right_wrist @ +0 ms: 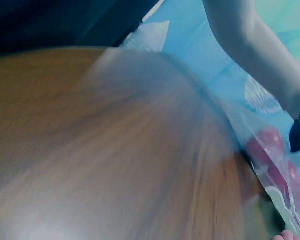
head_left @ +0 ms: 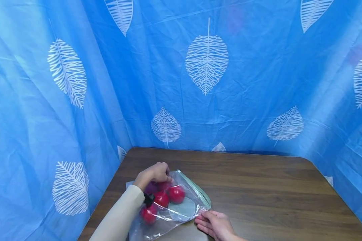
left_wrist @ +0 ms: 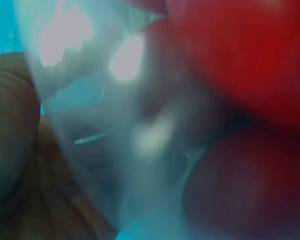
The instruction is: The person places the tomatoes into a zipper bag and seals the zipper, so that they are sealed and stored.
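Note:
A clear plastic bag [head_left: 165, 227] with a pale green strip [head_left: 199, 190] along its right edge lies on the table. Several round red things [head_left: 176, 194] sit inside, their exact kind unclear through the film. My left hand [head_left: 156, 173] reaches over the bag and pinches its far side with bent fingers. Close up in the left wrist view, the film stands between that hand [left_wrist: 15, 140] and the red things [left_wrist: 250, 55]. My right hand [head_left: 215, 225] pinches the bag's near right corner between thumb and fingers. Only its fingertips show at the bottom of the right wrist view.
Beneath the bag is a brown wooden table [head_left: 259, 187] with rounded far corners. A blue curtain [head_left: 244, 83] with white leaf prints hangs behind it and along both sides. A black band [head_left: 148, 199] circles my left wrist.

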Action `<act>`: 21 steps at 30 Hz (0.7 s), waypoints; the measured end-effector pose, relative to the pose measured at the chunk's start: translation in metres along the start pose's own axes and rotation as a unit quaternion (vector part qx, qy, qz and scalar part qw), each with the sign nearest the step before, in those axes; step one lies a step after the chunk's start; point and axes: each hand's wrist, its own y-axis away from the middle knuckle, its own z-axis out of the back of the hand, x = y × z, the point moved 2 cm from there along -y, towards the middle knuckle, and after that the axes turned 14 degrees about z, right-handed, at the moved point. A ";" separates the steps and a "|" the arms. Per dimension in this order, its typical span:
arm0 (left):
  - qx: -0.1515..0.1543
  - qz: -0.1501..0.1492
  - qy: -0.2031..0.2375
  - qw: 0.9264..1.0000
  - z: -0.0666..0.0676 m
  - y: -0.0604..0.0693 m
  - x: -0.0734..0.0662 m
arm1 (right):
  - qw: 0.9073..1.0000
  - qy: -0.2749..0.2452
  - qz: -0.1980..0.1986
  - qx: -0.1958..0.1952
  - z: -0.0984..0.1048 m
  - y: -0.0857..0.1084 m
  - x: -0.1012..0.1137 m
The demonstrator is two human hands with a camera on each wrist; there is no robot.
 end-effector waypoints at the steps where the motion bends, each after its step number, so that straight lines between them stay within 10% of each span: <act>1: 0.004 0.002 0.007 1.000 0.000 0.002 0.001 | 1.000 0.003 0.002 0.000 0.004 0.000 0.002; 12: 0.027 -0.021 0.075 0.997 -0.002 0.011 0.006 | 0.997 0.071 0.020 -0.012 0.044 0.000 0.026; 21: 0.035 0.008 0.132 0.991 -0.017 -0.007 0.010 | 0.978 0.182 -0.007 0.102 0.056 -0.008 0.047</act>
